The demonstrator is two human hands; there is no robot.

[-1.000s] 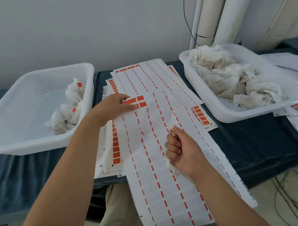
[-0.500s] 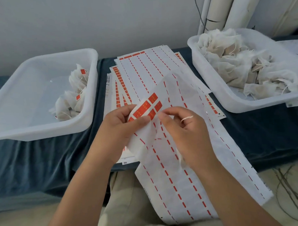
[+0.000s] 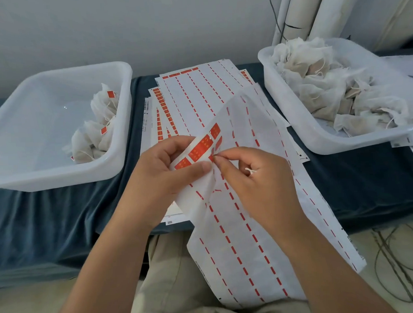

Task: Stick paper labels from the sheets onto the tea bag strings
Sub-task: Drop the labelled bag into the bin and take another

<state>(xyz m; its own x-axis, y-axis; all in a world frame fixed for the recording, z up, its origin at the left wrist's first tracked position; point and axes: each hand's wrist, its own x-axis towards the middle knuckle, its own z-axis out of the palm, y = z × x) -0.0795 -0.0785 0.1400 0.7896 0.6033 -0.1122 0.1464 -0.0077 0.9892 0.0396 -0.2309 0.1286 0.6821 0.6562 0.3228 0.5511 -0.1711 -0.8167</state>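
My left hand (image 3: 164, 172) grips the folded-up corner of a long white label sheet (image 3: 245, 225), thumb pressed on its edge. That corner carries a few red labels (image 3: 200, 147). My right hand (image 3: 255, 178) pinches at the edge of one red label with thumb and forefinger. A white tea bag string (image 3: 251, 170) loops between the curled fingers of that hand; the tea bag itself is hidden in the palm. The sheet hangs from the table over my lap.
A white tub (image 3: 37, 162) at the left holds a few labelled tea bags (image 3: 99, 129). A second white tub (image 3: 300, 129) at the right is heaped with unlabelled tea bags (image 3: 334, 81). More label sheets (image 3: 198, 91) lie on the dark blue tablecloth (image 3: 62, 220). Cables lie on the floor at the right.
My left hand has lifted and folded the sheet's labelled corner off the table. My right hand rose from the sheet to that corner and now pinches at a label.
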